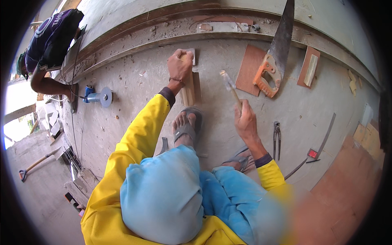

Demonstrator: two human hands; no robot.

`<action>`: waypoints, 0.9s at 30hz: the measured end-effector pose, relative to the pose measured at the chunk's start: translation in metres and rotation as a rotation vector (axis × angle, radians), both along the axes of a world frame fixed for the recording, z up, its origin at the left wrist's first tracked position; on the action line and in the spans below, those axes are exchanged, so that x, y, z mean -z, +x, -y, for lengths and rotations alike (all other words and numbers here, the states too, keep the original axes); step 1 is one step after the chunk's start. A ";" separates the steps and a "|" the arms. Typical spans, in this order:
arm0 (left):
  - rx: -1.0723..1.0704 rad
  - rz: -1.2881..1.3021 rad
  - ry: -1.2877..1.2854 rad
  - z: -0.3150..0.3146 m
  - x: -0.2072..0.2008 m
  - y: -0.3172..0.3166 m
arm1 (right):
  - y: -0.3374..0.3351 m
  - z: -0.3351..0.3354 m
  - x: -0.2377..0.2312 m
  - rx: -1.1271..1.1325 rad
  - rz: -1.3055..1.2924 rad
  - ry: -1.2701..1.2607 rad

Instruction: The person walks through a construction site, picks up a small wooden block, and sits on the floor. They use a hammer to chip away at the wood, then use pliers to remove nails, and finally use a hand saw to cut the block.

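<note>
My left hand [180, 67] is closed over the upper end of a pale wooden strip [188, 93], low over the concrete floor. A narrow brown board [197, 86] lies along the strip's right side, and a small grey-white piece [192, 56] shows just past my knuckles. What is under the fingers is hidden. Off to the right, my right hand [246, 122] grips the wooden handle of a hammer [229, 83]. Its head, raised and pointing away from me, is blurred. My sandalled foot [185, 124] rests at the near end of the strip.
A handsaw [275, 61] with an orange handle lies partly over a brown board [250, 69]. Farther right is a board with a pale strip [309, 67]. Pincers [277, 141] and a metal strap [322, 143] lie nearby. At left, a person [53, 41] bends near an angle grinder [100, 97].
</note>
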State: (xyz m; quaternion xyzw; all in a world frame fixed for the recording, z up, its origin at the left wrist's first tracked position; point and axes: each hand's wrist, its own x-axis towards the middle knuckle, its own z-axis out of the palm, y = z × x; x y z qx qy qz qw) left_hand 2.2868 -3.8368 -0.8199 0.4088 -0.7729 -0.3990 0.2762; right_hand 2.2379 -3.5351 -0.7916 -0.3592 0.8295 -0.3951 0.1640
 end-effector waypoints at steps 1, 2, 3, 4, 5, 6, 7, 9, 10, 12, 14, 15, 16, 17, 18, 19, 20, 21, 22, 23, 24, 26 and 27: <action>-0.018 0.006 0.005 0.002 0.002 -0.002 | 0.007 0.002 0.000 -0.025 -0.001 -0.079; -0.031 0.053 0.063 0.004 0.005 -0.004 | 0.015 0.006 0.000 -0.065 -0.002 -0.154; -0.014 0.032 0.048 0.006 0.006 -0.005 | 0.022 0.011 0.001 -0.055 -0.100 -0.293; 0.007 0.051 0.090 0.007 0.007 -0.007 | 0.029 0.016 0.002 -0.070 -0.114 -0.402; 0.017 0.069 0.138 0.007 0.008 -0.007 | 0.034 0.024 0.004 -0.080 -0.091 -0.461; 0.043 0.084 0.127 0.007 0.009 -0.009 | 0.037 0.029 0.005 -0.099 -0.076 -0.506; 0.060 0.098 0.125 0.005 0.009 -0.008 | 0.038 0.036 0.007 -0.087 -0.019 -0.492; 0.086 0.128 0.077 0.003 0.009 -0.006 | 0.036 0.046 0.007 -0.074 0.083 -0.063; 0.074 0.088 0.089 0.003 0.008 -0.004 | 0.031 0.052 0.007 -0.063 0.174 0.210; 0.059 0.040 0.163 0.005 0.005 0.000 | 0.026 0.055 0.003 -0.039 0.122 -0.045; 0.043 0.040 0.165 0.002 0.002 0.009 | 0.025 0.052 0.000 -0.022 0.236 -0.116; 0.048 0.005 0.194 0.005 0.001 0.008 | 0.027 0.049 -0.001 0.013 0.178 -0.191; 0.068 -0.068 0.209 0.004 0.001 0.010 | 0.030 0.046 -0.002 0.011 0.136 -0.264; 0.037 -0.087 0.197 0.002 0.001 0.011 | 0.033 0.044 -0.002 -0.005 0.099 -0.343; 0.043 -0.070 0.197 0.002 0.001 0.011 | 0.038 0.040 -0.002 -0.024 0.136 -0.260; 0.040 -0.080 0.178 0.002 0.001 0.012 | 0.042 0.039 -0.001 -0.058 0.163 -0.187; 0.033 -0.071 0.178 0.004 0.001 0.013 | 0.047 0.036 0.000 -0.086 0.221 -0.073; 0.002 -0.084 0.198 0.006 0.002 0.015 | 0.051 0.035 0.000 -0.141 0.236 0.236; -0.031 -0.074 0.235 0.010 0.002 0.018 | 0.054 0.033 0.000 -0.149 0.232 0.136; -0.044 -0.070 0.286 0.016 0.002 0.021 | 0.056 0.031 -0.001 -0.118 0.252 0.112; -0.133 -0.122 0.325 0.026 0.002 0.024 | 0.056 0.030 -0.003 -0.090 0.254 0.050; -0.321 -0.188 0.443 0.041 0.001 0.040 | 0.053 0.026 -0.007 -0.067 0.274 -0.045; -0.379 -0.208 0.468 0.047 0.002 0.046 | 0.052 0.023 -0.009 -0.047 0.266 -0.131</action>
